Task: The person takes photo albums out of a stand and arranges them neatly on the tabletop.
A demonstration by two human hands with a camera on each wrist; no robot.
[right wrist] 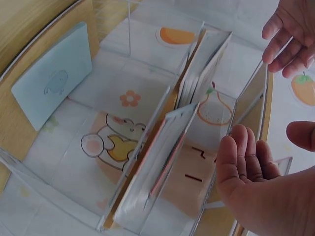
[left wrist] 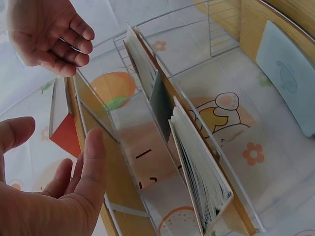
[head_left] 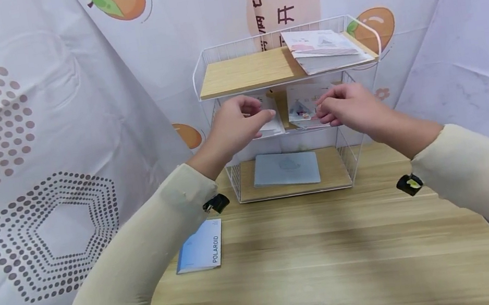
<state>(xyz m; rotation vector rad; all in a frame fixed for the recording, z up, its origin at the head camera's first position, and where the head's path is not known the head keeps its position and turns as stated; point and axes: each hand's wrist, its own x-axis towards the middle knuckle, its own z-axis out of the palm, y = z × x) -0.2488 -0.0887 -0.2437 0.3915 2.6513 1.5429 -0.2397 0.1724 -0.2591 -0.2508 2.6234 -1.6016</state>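
Note:
A white wire rack with three wooden shelves stands in front of me. In the head view my left hand hovers before its middle tier, fingers loosely bent and holding nothing. My right hand hangs opposite at the same height, also with nothing in its grasp. Behind them on the middle tier lie two piles of booklets, a left pile partly covered by my left hand and a right pile. Several pale booklets rest on the top shelf's right side, overhanging its front edge. One light blue booklet lies on the bottom shelf.
A blue album marked POLAROID lies on the wooden table at the left, partly behind my left sleeve. Printed cloth hangs behind and beside the rack. Thin wire sides enclose the shelves.

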